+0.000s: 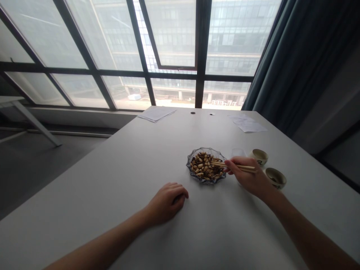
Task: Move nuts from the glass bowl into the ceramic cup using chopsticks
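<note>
A pair of wooden chopsticks (242, 167) is gripped in my right hand (250, 179), which is closed around them. Their tips reach into a scalloped glass bowl (206, 182) on the table. The bowl holds a mix of pale, peanut-like pieces (200, 165) and dark, thin seeds; whether the tips pinch any piece is too small to tell. My left hand (168, 200) rests on the tabletop in front and to the left of the bowl, its fingers loosely curled and holding nothing I can see. Beside my right hand stand two small cups, a far one (260, 157) and a near one (277, 179), partly hidden.
A clear container (238, 152) is partly hidden behind my right hand. Paper sheets (156, 113) lie at the far left of the white table (112, 180), and another sheet (247, 123) lies at the far right. Windows and a dark curtain (289, 67) stand beyond.
</note>
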`<move>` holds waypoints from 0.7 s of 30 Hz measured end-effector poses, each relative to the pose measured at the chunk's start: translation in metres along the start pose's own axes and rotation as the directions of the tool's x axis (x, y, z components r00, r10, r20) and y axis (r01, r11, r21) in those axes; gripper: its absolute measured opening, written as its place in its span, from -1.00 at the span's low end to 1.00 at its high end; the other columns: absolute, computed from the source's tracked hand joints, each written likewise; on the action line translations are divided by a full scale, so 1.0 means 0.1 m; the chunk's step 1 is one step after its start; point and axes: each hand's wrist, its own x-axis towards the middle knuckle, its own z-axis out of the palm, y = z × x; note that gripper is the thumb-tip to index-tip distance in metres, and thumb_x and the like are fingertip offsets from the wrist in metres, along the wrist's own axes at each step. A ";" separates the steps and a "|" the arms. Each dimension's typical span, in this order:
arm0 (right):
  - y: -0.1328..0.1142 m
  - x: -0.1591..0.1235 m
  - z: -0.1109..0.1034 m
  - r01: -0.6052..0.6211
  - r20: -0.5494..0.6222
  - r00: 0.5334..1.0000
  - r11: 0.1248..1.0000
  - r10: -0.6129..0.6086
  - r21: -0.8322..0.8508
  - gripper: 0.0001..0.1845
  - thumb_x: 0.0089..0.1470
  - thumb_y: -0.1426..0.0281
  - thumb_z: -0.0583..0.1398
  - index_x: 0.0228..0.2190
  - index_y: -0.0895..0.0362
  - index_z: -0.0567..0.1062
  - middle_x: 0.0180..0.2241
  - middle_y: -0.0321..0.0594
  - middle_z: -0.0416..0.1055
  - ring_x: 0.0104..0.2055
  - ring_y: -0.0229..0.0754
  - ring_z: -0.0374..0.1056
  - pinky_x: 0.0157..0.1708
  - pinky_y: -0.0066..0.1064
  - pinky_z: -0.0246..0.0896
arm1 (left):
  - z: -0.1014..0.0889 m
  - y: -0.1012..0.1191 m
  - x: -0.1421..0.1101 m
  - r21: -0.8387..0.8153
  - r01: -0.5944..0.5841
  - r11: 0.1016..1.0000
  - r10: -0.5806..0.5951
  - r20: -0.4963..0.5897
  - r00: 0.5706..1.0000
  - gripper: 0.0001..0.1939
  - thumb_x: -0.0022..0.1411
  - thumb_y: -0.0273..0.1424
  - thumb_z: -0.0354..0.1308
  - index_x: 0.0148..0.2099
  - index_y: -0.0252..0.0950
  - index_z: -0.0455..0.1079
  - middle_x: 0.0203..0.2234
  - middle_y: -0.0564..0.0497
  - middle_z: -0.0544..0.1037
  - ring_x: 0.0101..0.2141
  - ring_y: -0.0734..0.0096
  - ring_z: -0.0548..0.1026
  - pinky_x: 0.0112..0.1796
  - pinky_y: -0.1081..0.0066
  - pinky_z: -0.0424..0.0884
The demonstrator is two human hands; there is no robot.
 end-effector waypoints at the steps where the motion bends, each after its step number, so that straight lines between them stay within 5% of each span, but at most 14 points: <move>1: 0.01 0.00 0.01 -0.004 -0.007 1.000 1.000 0.004 -0.004 -0.56 0.33 0.13 0.18 -0.43 0.15 0.62 -0.47 -0.16 0.58 -0.40 -0.10 0.51 -0.40 -0.37 0.34 | 0.00 0.00 0.00 0.000 0.001 1.000 -0.001 0.000 1.000 -0.78 0.32 -0.53 0.06 -0.16 -0.21 0.52 -0.28 0.01 0.61 -0.23 0.29 0.49 -0.12 0.35 0.32; 12: -0.06 -0.03 -0.01 -0.033 -0.136 0.990 0.996 0.043 0.080 -0.55 0.29 0.07 0.21 -0.54 0.08 0.52 -0.42 -0.10 0.60 -0.37 -0.07 0.57 -0.41 -0.37 0.42 | 0.00 -0.01 0.02 0.001 0.007 1.000 -0.007 -0.001 1.000 -0.78 0.30 -0.54 0.07 -0.16 -0.20 0.52 -0.27 0.01 0.61 -0.22 0.28 0.49 -0.12 0.34 0.33; 21: -0.13 -0.04 -0.04 -0.066 0.001 0.998 0.997 0.066 0.027 -0.59 0.28 0.13 0.21 -0.44 0.14 0.63 -0.48 -0.15 0.60 -0.42 -0.08 0.54 -0.44 -0.37 0.36 | 0.01 -0.01 0.01 0.002 0.008 1.000 -0.008 -0.015 1.000 -0.78 0.31 -0.53 0.07 -0.17 -0.20 0.52 -0.29 0.02 0.61 -0.23 0.29 0.49 -0.12 0.35 0.33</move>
